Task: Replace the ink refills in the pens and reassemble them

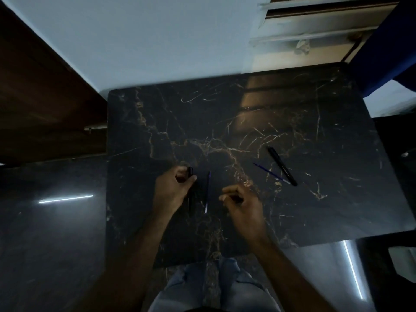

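My left hand [172, 188] grips a black pen barrel [191, 192] that stands roughly lengthwise at the table's near middle. Just right of it a thin blue ink refill [207, 192] lies on the dark marble table [315, 210]. My right hand [242, 204] hovers to the right of that refill with fingers curled; a small dark piece may sit between its fingertips, but the dim light hides it. Farther right, a second black pen [282, 165] lies diagonally, with another blue refill [269, 173] beside it.
The table is dark marble with gold veins and sits against a pale wall. A brown wooden door [42, 97] is to the left and a window frame [315, 25] at the upper right. Glossy dark floor surrounds the table; my knees [213, 287] show at the near edge.
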Demonstrator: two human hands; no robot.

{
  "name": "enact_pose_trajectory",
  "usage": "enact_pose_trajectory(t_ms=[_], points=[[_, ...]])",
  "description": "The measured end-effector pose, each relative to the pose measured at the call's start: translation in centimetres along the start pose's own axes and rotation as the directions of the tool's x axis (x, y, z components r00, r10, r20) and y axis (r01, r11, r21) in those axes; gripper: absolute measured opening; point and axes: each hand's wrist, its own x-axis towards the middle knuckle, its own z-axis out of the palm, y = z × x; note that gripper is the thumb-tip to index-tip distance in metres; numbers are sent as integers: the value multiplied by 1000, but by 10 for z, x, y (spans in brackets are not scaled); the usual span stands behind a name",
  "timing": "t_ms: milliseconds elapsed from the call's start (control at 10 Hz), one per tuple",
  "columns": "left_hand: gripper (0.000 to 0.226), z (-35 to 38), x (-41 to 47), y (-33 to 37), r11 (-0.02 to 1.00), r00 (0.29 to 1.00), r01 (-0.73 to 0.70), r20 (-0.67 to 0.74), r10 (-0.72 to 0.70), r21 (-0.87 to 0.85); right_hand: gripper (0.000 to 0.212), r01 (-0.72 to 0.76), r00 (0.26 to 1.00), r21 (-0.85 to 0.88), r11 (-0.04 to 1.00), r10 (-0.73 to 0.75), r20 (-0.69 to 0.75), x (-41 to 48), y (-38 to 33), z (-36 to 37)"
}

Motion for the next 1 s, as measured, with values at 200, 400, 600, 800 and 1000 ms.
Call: enact_pose_trajectory(t_ms=[200,400,600,800,1000], points=[[25,22,10,-13,996,999,30,15,-31,82,15,40,999,-212,976,-33,37,8,9,-7],[37,27,6,-15,992,998,-22,-47,28,122,16,64,997,-353,933,-45,60,4,14,-1],[42,23,0,-13,995,997,-37,-62,42,92,23,156,988,-444,883,-149,52,-2,19,0],[45,21,-8,-19,996,997,-68,-37,70,57,29,186,978,-532,826,-205,24,-10,23,-6],[42,22,-17,-22,991,988,-131,-79,130,-9,42,199,978,-593,780,-193,73,-16,24,-15]])
